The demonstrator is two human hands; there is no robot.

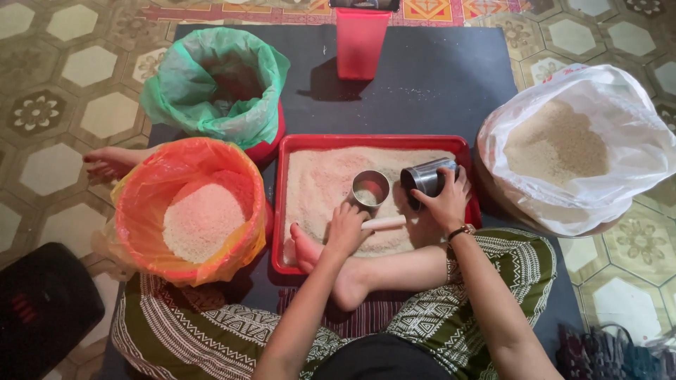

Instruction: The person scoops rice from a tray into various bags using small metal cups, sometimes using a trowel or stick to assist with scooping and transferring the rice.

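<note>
Closest to the camera, the person sits cross-legged in patterned trousers [493, 281], with one bare foot [310, 250] resting at the near edge of a red tray [373, 141] full of rice. The left hand [347, 231] lies on the rice with fingers curled around a short white stick [384, 223], whose long axis runs left to right, pointing toward the right hand. Just beyond the left hand, almost touching the fingertips, a small metal cup [370, 188] stands upright with a little rice inside. The right hand [443, 200] grips a second metal cup [424, 177], tilted on its side with the open mouth turned left toward the upright cup; the two cups are near each other but apart. The left hand is the nearer one to the upright cup. To the left of the tray stands an orange bag [134, 211] of rice, and behind it a green bag [176, 98]. To the right is a white bag [634, 169] with more rice. Farthest, beyond the tray, a red container [360, 42] stands on the dark mat [451, 77].
</note>
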